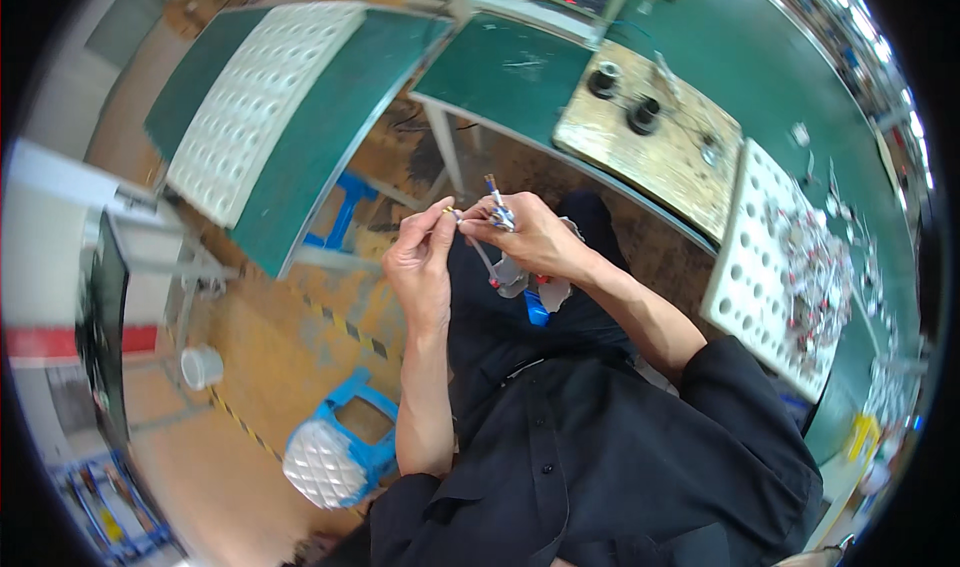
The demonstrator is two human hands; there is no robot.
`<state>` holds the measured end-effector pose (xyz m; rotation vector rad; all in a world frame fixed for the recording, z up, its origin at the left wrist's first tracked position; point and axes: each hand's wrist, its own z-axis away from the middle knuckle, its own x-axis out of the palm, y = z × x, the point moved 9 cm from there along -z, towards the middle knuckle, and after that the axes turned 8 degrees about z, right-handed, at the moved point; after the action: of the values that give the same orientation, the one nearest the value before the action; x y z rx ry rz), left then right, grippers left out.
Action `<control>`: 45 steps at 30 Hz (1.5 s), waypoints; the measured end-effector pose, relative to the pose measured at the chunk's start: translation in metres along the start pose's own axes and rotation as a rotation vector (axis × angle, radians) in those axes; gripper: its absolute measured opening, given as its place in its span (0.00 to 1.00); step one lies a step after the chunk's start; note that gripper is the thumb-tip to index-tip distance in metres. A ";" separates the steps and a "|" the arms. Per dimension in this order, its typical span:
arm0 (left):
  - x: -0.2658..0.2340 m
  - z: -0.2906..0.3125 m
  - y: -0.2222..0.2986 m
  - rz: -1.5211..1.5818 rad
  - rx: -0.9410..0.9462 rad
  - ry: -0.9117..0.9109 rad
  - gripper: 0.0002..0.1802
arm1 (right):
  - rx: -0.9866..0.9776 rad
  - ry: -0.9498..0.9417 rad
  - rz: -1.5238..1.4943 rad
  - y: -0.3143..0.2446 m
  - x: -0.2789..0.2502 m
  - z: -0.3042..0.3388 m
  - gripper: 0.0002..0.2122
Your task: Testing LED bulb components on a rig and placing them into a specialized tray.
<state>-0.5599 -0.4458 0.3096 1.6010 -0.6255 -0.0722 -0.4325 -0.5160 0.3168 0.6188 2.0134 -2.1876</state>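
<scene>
My left hand (422,267) pinches a small yellowish tip (452,213) between thumb and finger, above my lap. Close beside it on the right, the fingers of my right hand (535,235) are closed around a small bundle of wire leads (501,212) with pale and bluish ends. The fingertips of both hands nearly meet at the small tip. A grey cable (482,259) hangs below the right hand. On my lap lie grey-white pieces (512,279) with red bits, partly hidden by the right hand and forearm, and a blue piece (537,309).
A wooden board (600,132) with black round fixtures (643,117) lies on the green bench ahead. To its right, a white perforated tray (745,257) bears a heap of wired parts (815,277). Another white tray (270,97) is far left. A blue stool (375,392) stands at left.
</scene>
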 end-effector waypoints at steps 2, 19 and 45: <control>0.025 -0.010 -0.008 -0.013 -0.042 -0.095 0.11 | 0.011 0.088 -0.025 0.010 -0.023 0.006 0.09; 0.302 -0.015 -0.094 -0.142 -0.277 -0.829 0.17 | 0.069 1.014 0.217 0.080 -0.208 0.149 0.11; 0.427 0.202 -0.112 0.014 -0.259 -1.660 0.29 | -0.072 1.654 -0.537 0.076 -0.260 0.396 0.08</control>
<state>-0.2412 -0.8124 0.3090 0.9767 -1.7526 -1.4970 -0.2576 -0.9616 0.3562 2.7887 3.0134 -1.7281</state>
